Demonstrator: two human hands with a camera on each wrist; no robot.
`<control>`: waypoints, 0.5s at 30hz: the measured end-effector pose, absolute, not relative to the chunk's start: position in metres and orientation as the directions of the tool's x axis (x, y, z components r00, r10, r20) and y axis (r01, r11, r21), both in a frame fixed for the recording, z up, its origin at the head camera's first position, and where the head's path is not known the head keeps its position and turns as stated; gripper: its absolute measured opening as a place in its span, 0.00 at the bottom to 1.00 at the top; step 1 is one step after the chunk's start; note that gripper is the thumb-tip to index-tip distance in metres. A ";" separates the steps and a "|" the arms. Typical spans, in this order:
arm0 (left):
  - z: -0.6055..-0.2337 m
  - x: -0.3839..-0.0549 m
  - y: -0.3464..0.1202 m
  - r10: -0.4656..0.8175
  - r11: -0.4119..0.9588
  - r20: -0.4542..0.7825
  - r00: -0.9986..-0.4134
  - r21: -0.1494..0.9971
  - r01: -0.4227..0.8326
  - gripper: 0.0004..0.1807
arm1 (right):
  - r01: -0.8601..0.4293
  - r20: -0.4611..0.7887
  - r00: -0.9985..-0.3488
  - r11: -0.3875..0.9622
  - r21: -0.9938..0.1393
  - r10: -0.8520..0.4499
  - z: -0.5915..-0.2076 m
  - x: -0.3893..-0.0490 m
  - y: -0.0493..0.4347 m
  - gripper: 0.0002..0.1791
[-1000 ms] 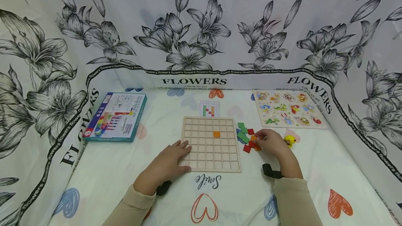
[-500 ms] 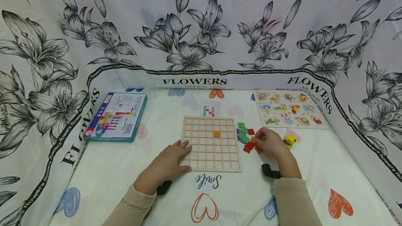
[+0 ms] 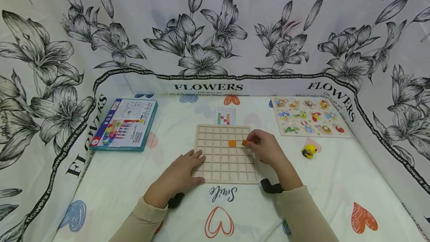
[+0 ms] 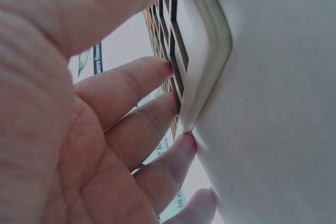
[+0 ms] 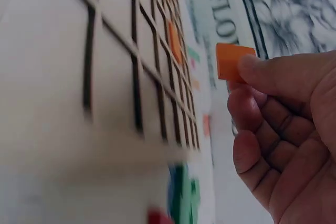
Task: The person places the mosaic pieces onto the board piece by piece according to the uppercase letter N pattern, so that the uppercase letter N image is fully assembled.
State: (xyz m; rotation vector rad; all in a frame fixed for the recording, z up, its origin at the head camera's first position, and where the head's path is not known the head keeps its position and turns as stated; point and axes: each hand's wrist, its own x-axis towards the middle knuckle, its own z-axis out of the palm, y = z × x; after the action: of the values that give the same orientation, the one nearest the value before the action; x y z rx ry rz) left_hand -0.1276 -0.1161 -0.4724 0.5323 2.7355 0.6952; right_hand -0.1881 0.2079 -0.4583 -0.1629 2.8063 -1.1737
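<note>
A wooden grid board (image 3: 220,166) lies in the middle of the head view, with one orange square tile (image 3: 232,143) set in a cell. My right hand (image 3: 267,148) pinches another orange tile (image 5: 231,62) between thumb and fingers, over the board's right side. In the right wrist view that tile is held clear above the grid. My left hand (image 3: 179,174) rests at the board's lower left, its fingers (image 4: 152,124) spread along the edge. Green tiles (image 5: 184,195) and a red tile (image 5: 159,216) show low in the right wrist view; in the head view my right hand hides them.
Behind the board lies a small pattern card (image 3: 224,116) with coloured squares. A boxed toy set (image 3: 124,124) stands at the left, an insect puzzle board (image 3: 309,117) at the back right. A small yellow-and-black toy (image 3: 309,151) sits right of my right hand.
My right hand has lifted an orange tile from the loose pile and carried it left over the board. My left hand has stayed in place.
</note>
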 end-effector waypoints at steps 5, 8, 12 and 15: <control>-0.473 -0.128 -0.116 0.415 0.812 -0.162 -0.895 0.511 0.284 0.41 | -0.110 -0.046 -0.979 0.707 -0.698 -0.198 -0.460 -0.193 0.176 0.04; -0.473 -0.127 -0.116 0.417 0.807 -0.158 -0.895 0.517 0.285 0.41 | -0.107 -0.069 -0.976 0.730 -0.675 -0.208 -0.463 -0.196 0.168 0.04; -0.472 -0.126 -0.116 0.416 0.809 -0.157 -0.895 0.514 0.286 0.41 | -0.099 -0.096 -0.973 0.758 -0.645 -0.210 -0.467 -0.197 0.163 0.04; -0.472 -0.127 -0.117 0.412 0.815 -0.161 -0.897 0.505 0.284 0.41 | -0.105 -0.106 -0.969 0.763 -0.637 -0.222 -0.468 -0.196 0.163 0.04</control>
State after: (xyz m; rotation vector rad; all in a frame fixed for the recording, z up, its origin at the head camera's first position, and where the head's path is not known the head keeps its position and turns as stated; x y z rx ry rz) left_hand -0.1266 -0.1171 -0.4720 0.5348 2.7364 0.7016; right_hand -0.1956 0.1626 -0.4681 -0.2609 2.7833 -0.9907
